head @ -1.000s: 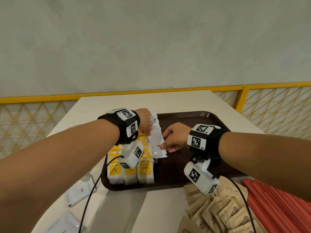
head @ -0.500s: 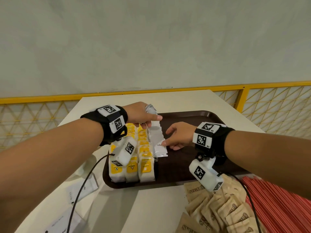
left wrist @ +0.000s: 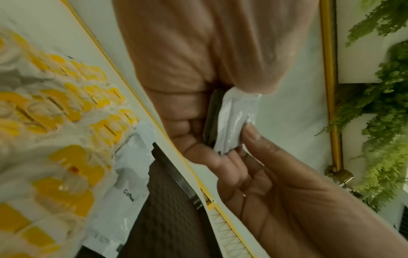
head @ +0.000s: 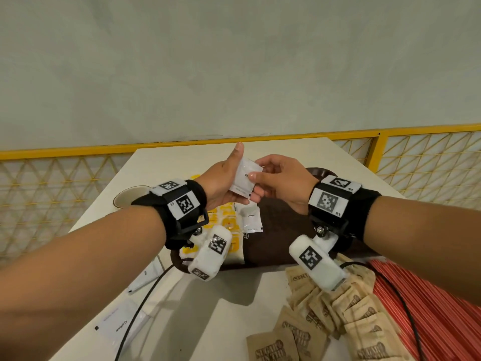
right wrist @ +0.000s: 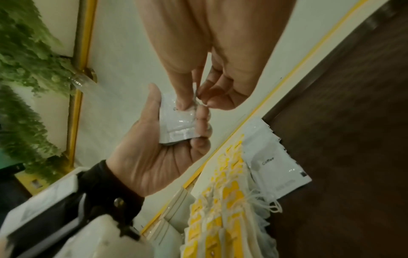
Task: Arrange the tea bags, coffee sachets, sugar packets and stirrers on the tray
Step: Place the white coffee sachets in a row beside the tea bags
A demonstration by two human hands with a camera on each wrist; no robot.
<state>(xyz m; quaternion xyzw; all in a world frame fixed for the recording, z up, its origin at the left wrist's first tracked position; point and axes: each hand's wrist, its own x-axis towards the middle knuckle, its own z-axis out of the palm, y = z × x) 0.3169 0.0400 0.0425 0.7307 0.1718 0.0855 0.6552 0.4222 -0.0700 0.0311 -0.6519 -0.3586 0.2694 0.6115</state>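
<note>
Both hands [head: 250, 178] lifted a coffee sachet [head: 244, 177] (right-wrist view: pinched).

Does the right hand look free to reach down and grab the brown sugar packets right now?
Probably not yet: the right hand pinches the white coffee sachet that the left hand holds above the tray. The sugar packets lie uncovered below its wrist.

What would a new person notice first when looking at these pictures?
First, the two hands meeting above the tray: the left hand holds white coffee sachets while the right hand pinches the front one. Below them, yellow-tagged tea bags lie in rows on the tray's left side, with more coffee sachets on the tray beside them. Near the table's front right edge, brown sugar packets and red stirrers wait off the tray.
</note>
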